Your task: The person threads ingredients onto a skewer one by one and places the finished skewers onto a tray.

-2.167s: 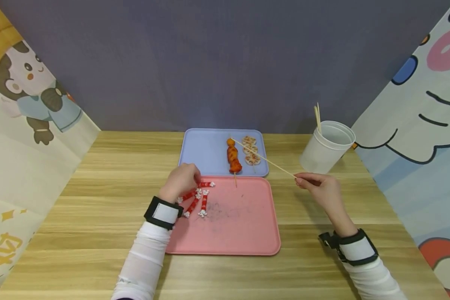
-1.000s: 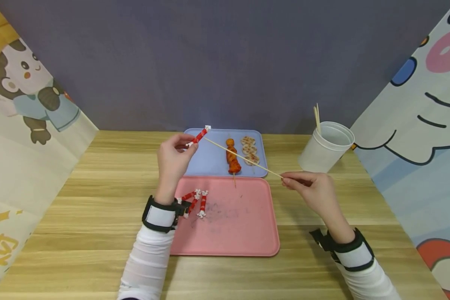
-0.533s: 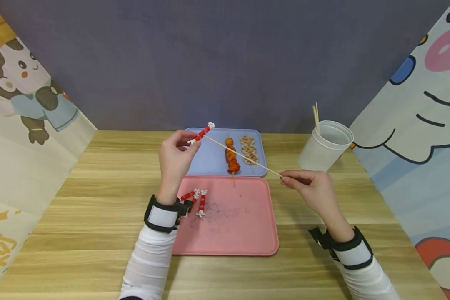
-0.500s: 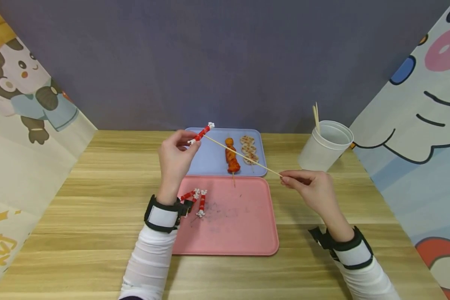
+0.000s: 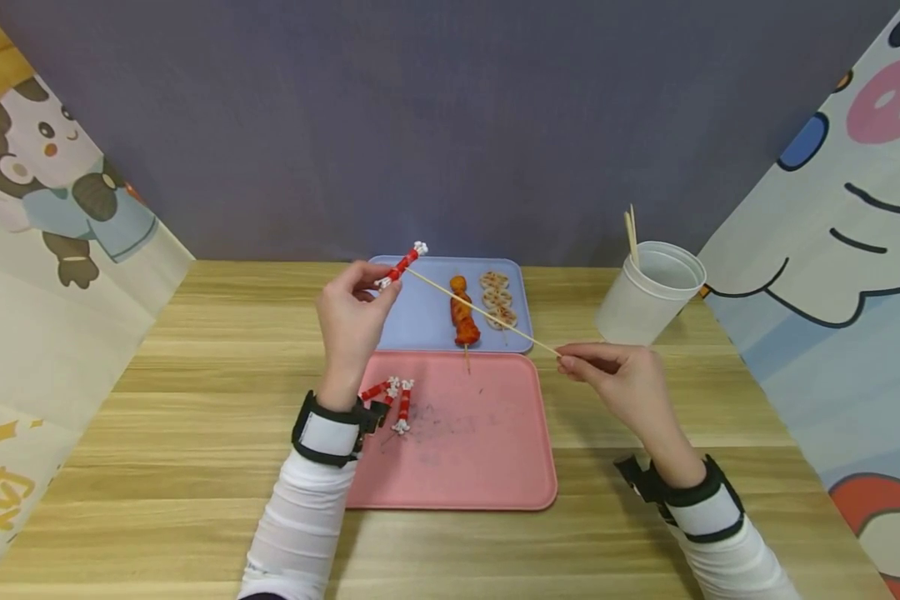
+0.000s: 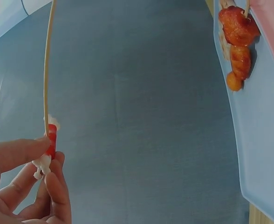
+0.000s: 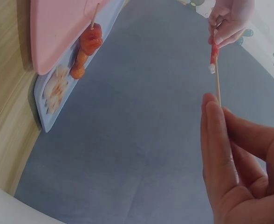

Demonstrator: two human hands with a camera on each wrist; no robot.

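My left hand (image 5: 352, 321) pinches a slim red piece with frilly white ends (image 5: 401, 267) between thumb and fingertips, above the blue tray (image 5: 408, 325). A thin bamboo skewer (image 5: 435, 285) slants across from my right hand (image 5: 618, 379), which pinches its near end between thumb and fingers. In the left wrist view, the tip of the skewer (image 6: 46, 84) meets the side of the red piece (image 6: 52, 147) right by my thumb. More red pieces with white ends (image 5: 405, 404) lie at the left of the pink tray (image 5: 487, 467), partly behind my left wrist strap.
On the blue tray lie a skewer of orange-red meat-like pieces (image 5: 465, 321) and a skewer of pale browned lotus slices (image 5: 497, 297). A white bucket (image 5: 637, 304) holding several skewers (image 5: 631, 233) stands at the back right. A dark grey wall (image 5: 450, 125) rises behind the table.
My left hand has lifted one red piece from the pink tray up over the blue tray. My right hand has shifted left, bringing the skewer's tip to that piece; lately both barely move.
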